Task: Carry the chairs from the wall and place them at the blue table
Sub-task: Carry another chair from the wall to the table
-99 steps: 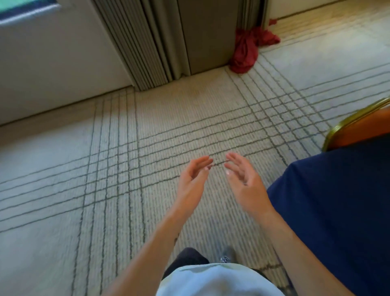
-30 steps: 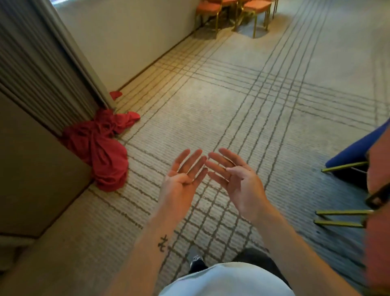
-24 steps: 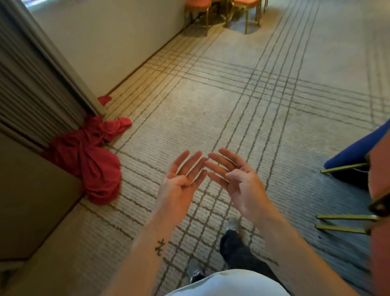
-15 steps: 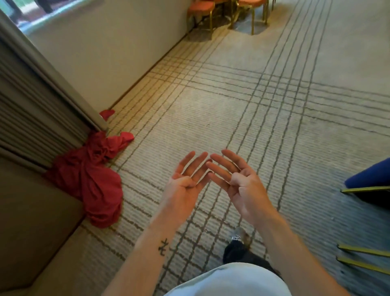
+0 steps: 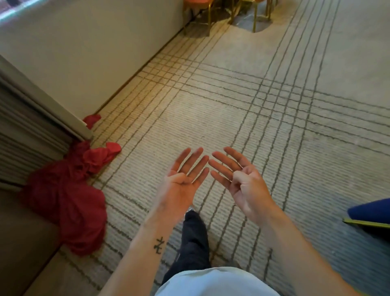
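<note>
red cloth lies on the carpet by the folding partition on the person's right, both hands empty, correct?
No: the head view shows the red cloth on the carpet by the folding partition on the person's left, not right. The left hand and right hand are indeed empty.

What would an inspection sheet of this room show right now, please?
Surface: beige carpet with dark grid lines.
Job's things: orange chairs with gold legs by the cream wall, at the top edge; blue table corner at the right edge.
Clutter: red cloth heaped on the carpet against the folding partition; small red scrap beyond it.
Hands: left hand and right hand both open, palms up, empty.
Cables: nothing seen.
Surroundings: wall and partition along the left; dark trouser leg below the hands.
</note>
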Tool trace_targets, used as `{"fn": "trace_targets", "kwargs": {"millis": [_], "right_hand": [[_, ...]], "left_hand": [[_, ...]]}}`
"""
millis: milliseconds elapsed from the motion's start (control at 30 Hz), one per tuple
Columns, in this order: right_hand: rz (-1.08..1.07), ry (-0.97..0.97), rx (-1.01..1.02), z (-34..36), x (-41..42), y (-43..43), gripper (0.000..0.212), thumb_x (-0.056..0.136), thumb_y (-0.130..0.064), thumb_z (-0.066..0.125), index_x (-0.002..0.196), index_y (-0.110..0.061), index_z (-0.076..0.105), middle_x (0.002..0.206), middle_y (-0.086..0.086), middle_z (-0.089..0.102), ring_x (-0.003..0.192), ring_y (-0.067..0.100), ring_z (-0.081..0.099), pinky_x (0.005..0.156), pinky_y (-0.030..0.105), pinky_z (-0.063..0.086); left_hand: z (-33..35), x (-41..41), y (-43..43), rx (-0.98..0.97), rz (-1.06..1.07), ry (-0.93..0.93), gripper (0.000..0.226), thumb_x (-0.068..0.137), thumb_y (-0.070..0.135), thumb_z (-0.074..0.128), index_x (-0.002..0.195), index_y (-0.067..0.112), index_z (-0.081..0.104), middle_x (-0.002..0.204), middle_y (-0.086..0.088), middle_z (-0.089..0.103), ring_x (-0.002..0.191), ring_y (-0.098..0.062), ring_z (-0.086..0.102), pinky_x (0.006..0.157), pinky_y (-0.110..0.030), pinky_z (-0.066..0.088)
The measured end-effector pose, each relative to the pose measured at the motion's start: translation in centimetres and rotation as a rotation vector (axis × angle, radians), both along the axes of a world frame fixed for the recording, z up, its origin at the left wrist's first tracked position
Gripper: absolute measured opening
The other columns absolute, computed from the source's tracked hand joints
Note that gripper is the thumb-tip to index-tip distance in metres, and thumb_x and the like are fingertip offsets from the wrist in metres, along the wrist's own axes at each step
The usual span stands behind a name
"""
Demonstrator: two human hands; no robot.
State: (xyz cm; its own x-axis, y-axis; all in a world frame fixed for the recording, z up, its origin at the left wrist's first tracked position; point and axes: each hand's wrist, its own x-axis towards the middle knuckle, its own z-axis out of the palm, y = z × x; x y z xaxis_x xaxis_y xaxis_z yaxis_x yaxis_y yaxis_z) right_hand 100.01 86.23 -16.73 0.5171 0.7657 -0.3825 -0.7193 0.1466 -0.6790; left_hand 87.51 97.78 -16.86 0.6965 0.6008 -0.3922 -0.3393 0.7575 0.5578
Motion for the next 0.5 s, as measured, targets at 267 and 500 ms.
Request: {"fn": "trace_targets", "kwargs": {"millis": [267,500], "right_hand": [[-0.041,-0.064,-0.056,0.6,9.6,15.6,0.051,0.097,0.016,0.028,0.138,-0.005,0.052,0.130,0.017,0.068,0.121,0.033,0.065,0.109,0.050,0.046],[-0.070,-0.089,-0.037,2.9,16.3,27.8,0.045,0.101,0.006,0.031,0.140,-0.005,0.049,0.131,0.018,0.067,0.122,0.033,0.065,0.107,0.049,0.047]], "left_hand": [[-0.8,10.2,16.0,-0.024,-0.068,-0.056,0.058,0.083,-0.010,0.040,0.137,0.005,0.053,0.139,-0.018,0.063,0.131,-0.036,0.058,0.112,-0.052,0.042],[1.4,17.7,29.0,-0.036,-0.117,-0.083,0.042,0.096,-0.003,0.035,0.133,0.004,0.055,0.137,-0.020,0.063,0.129,-0.037,0.060,0.114,-0.052,0.041]]}}
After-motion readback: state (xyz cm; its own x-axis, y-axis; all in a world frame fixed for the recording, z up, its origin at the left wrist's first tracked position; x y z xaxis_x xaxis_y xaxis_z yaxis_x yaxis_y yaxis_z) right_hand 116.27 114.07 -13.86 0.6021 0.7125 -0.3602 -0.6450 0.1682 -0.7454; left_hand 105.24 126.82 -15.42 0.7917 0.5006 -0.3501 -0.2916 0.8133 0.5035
